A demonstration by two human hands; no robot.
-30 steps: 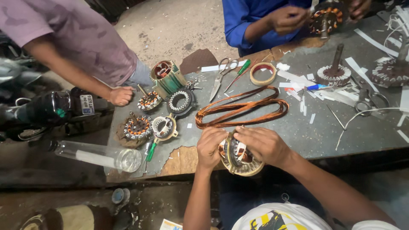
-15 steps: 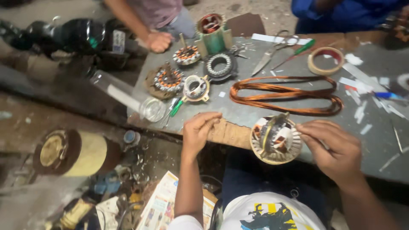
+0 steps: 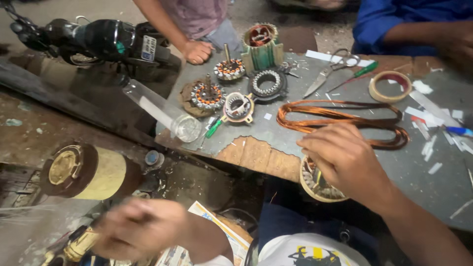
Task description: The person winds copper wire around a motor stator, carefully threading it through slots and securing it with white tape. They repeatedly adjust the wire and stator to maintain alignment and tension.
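Now | right hand [image 3: 345, 160] clamped over wound stator [image 3: 318, 184] at table edge [image 3: 256, 152], 5 o'clock | left hand [image 3: 143, 231] blurred low at 7 o'clock, grip unreadable | advice: brace stator flat, clear of copper wire coil [image 3: 340, 118]

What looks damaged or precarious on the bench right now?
The grey bench covering is torn away at the front edge, baring wood. A clear bottle lies on its side overhanging the left edge. The stator under the right hand also overhangs the front edge.
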